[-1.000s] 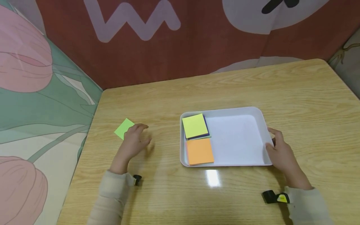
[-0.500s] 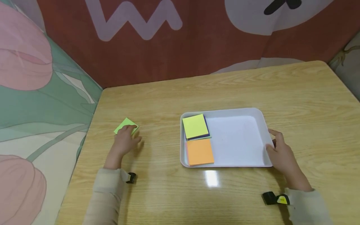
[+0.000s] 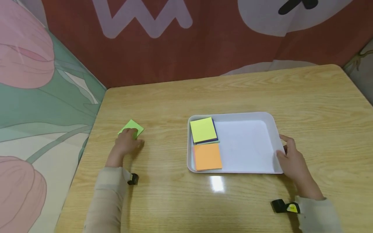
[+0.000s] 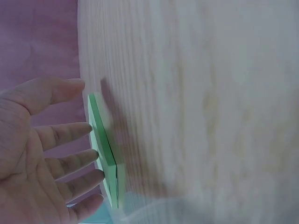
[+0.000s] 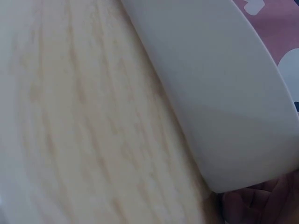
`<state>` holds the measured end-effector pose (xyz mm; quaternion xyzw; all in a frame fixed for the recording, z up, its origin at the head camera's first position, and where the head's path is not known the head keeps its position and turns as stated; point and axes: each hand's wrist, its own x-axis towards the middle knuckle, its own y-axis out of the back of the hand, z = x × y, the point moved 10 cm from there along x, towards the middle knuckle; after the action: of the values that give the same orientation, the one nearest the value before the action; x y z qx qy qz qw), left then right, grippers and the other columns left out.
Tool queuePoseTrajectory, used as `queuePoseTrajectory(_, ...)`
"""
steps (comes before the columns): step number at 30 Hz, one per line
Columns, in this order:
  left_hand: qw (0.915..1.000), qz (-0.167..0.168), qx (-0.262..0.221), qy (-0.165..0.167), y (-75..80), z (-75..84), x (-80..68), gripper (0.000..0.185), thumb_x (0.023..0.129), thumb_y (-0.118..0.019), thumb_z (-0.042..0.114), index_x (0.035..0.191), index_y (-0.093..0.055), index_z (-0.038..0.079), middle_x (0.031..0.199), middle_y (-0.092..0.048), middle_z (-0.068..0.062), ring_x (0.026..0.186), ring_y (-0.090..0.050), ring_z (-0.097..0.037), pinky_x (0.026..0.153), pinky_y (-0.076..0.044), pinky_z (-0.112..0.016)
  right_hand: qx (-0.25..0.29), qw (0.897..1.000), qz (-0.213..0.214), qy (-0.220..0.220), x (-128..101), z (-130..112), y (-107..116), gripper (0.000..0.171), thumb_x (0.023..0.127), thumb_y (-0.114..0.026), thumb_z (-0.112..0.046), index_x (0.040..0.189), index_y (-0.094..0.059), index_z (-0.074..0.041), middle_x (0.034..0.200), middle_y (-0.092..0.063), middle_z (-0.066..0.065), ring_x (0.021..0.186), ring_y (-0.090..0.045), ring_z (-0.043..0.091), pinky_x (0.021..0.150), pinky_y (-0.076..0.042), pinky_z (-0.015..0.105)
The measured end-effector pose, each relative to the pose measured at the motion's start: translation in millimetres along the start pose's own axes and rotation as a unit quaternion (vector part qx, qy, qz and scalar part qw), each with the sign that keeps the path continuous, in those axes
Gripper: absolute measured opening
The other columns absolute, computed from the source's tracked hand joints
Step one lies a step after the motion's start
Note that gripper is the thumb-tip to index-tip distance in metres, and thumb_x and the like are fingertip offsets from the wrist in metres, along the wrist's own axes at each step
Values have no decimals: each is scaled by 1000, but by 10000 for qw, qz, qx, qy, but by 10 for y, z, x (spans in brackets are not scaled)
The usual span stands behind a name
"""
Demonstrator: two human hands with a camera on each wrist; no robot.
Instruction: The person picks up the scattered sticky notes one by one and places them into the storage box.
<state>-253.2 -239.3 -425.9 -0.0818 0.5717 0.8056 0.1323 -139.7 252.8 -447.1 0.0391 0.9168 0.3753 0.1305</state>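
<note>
On the left of the table lies a light green sticky note pad, partly covered by my left hand. In the left wrist view the fingers stretch toward the green pad, fingertips at its upper face, while the thumb stands apart from its edge. My right hand grips the right end wall of a white rectangular tray, thumb at the rim. Only part of that hand shows in the right wrist view, below the tray's corner.
Inside the tray's left end sit a yellow pad on top of darker notes and an orange pad in front of it. The wooden table meets a red patterned backdrop and a floral one on the left.
My left hand has moved left and come down over the green pad, covering its near part. The right hand stays on the tray, which has not visibly moved on the table.
</note>
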Motion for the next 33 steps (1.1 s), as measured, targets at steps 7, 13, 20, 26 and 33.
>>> queuePoseTrajectory(7, 9997, -93, -2, 220, 24, -88, 73, 60, 82, -54, 28, 126, -33, -6, 127, -22, -33, 110, -23, -51, 81, -21, -61, 54, 9999, 62, 98, -7, -10, 8, 50, 89, -32, -8, 135, -11, -2, 100, -43, 30, 81, -46, 38, 62, -38, 40)
queuePoseTrajectory(13, 9995, -147, 98, 267, 24, -109, 95, 64, 83, -53, 31, 128, -28, -7, 128, -20, -33, 112, -20, -52, 83, -19, -63, 25, 9999, 69, 130, -5, -28, 8, 50, 90, -33, -9, 134, -12, -3, 98, -44, 29, 80, -47, 37, 61, -38, 40)
queuePoseTrajectory(20, 9987, -330, 257, 302, -28, -168, 134, 75, 83, -49, 44, 133, -17, -2, 131, -10, -35, 115, -11, -55, 80, -16, -68, -84, 9996, 175, 212, -7, -45, 42, 49, 89, -35, -7, 133, -15, -2, 93, -46, 26, 74, -48, 33, 57, -37, 33)
queuePoseTrajectory(26, 9982, -349, 238, 424, -48, -269, 155, 78, 82, -48, 46, 136, -13, 1, 130, -10, -35, 113, -12, -55, 81, -15, -68, -73, 9996, 142, 215, -9, -56, 39, 49, 89, -35, -7, 134, -14, -2, 92, -46, 25, 72, -48, 32, 55, -37, 32)
queuePoseTrajectory(33, 9991, -118, 95, 401, 8, -219, 142, 73, 81, -53, 41, 135, -21, 3, 124, -19, -35, 107, -23, -52, 80, -23, -61, -46, 9998, 112, 166, -21, -42, 37, 49, 89, -34, -8, 134, -14, -2, 92, -45, 25, 74, -47, 33, 56, -37, 33)
